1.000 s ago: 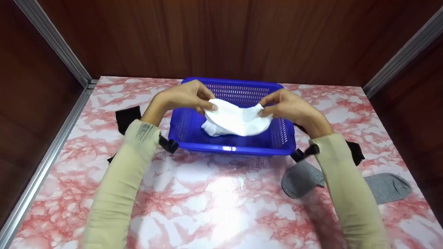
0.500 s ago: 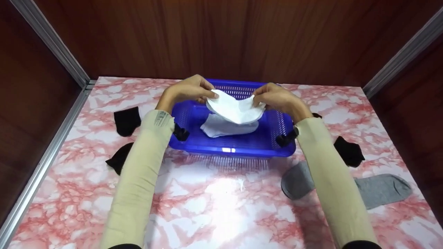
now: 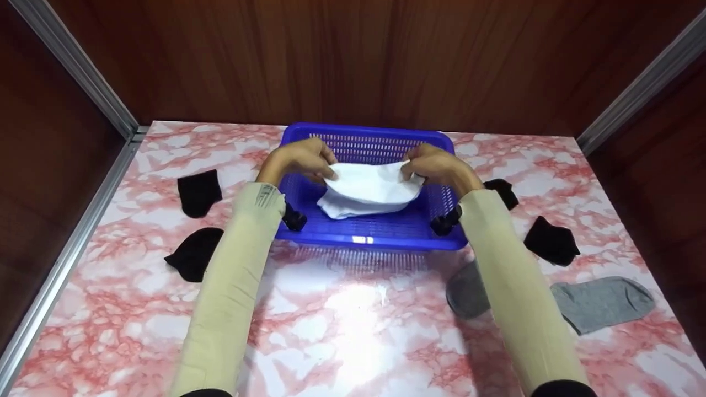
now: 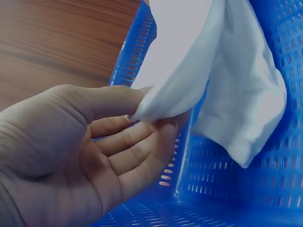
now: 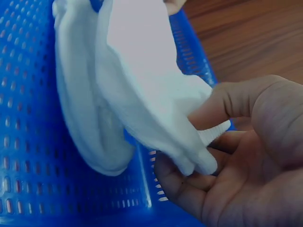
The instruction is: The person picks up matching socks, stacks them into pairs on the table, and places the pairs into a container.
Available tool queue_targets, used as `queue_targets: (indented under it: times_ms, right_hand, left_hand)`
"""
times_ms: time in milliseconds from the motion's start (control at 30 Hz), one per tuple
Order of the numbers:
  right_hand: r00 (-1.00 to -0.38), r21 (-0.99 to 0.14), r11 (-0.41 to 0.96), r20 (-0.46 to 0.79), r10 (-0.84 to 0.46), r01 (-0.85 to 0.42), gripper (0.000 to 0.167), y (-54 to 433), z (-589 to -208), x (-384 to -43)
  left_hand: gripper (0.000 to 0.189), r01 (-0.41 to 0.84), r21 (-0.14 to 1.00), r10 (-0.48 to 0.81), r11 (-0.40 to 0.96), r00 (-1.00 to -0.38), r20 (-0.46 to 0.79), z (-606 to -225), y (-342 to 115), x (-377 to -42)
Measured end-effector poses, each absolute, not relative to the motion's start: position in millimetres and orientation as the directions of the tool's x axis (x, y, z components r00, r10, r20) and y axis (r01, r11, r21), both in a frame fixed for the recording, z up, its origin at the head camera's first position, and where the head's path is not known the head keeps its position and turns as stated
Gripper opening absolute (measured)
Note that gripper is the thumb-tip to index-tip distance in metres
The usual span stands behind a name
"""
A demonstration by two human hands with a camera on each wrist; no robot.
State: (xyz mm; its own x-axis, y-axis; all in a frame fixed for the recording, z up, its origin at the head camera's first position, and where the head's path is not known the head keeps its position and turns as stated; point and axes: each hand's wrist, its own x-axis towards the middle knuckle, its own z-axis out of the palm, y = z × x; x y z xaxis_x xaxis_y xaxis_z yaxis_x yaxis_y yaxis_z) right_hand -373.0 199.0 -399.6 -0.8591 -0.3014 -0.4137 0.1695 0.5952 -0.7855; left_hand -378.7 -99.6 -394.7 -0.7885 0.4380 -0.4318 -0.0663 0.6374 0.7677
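Left hand (image 3: 302, 156) and right hand (image 3: 438, 164), both grasping: each pinches one end of the upper sock (image 3: 372, 182), which is white and is held spread between them over the basket. In the left wrist view, the left thumb lies on top of the fabric with the fingers beneath; in the right wrist view, the right thumb and fingers nip the opposite end, where a ribbed edge shows. Below is the lower sock (image 3: 353, 210), also white, lying in the basket (image 3: 309, 237); whether the two socks touch cannot be told. The basket is blue, with slotted walls, and stands at the far side of the table (image 3: 331, 342). Pale sleeves (image 3: 231, 286) cover both forearms, and a small black device (image 3: 293, 219) sits at each wrist. On the table, left of the basket, lie two black socks (image 3: 198, 193), one nearer the person than the other; two more, likewise black, lie to its right. Nearer the person on the right are two grey socks (image 3: 604, 302), one partly hidden by the right sleeve. The table top is marbled red and white; behind it rises a brown wood-grain panel (image 3: 353, 60).
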Motion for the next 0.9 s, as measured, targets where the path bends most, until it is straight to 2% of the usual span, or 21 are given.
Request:
queue_targets:
  times_ms: [133, 333, 500, 667, 900]
  right_hand:
    - [-0.834, -0.772, 0.614, -0.441, -0.332, 0.164, 0.008, 196, -405, -373]
    - [-0.835, -0.690, 0.709, -0.471, -0.286, 0.146, 0.015, 190, -410, -372]
    - [-0.864, -0.585, 0.808, -0.441, -0.243, 0.071, 0.031, 188, -413, -371]
    - [-0.884, -0.508, 0.861, -0.400, -0.243, -0.007, 0.036, 187, -413, -369]
    - [-0.893, -0.449, 0.893, -0.391, -0.223, -0.027, 0.052, 186, -412, -368]
  left_hand:
    - [0.032, -0.115, 0.722, 0.420, 0.682, -0.748, -0.515, -395, -97, -378]
    - [0.016, -0.121, 0.652, 0.397, 0.749, -0.706, -0.587, -399, -93, -381]
    - [0.013, -0.113, 0.595, 0.362, 0.796, -0.699, -0.617, -404, -93, -383]
    - [0.017, -0.100, 0.566, 0.345, 0.818, -0.702, -0.623, -408, -90, -383]
    - [0.021, -0.067, 0.531, 0.330, 0.844, -0.716, -0.615, -407, -87, -385]
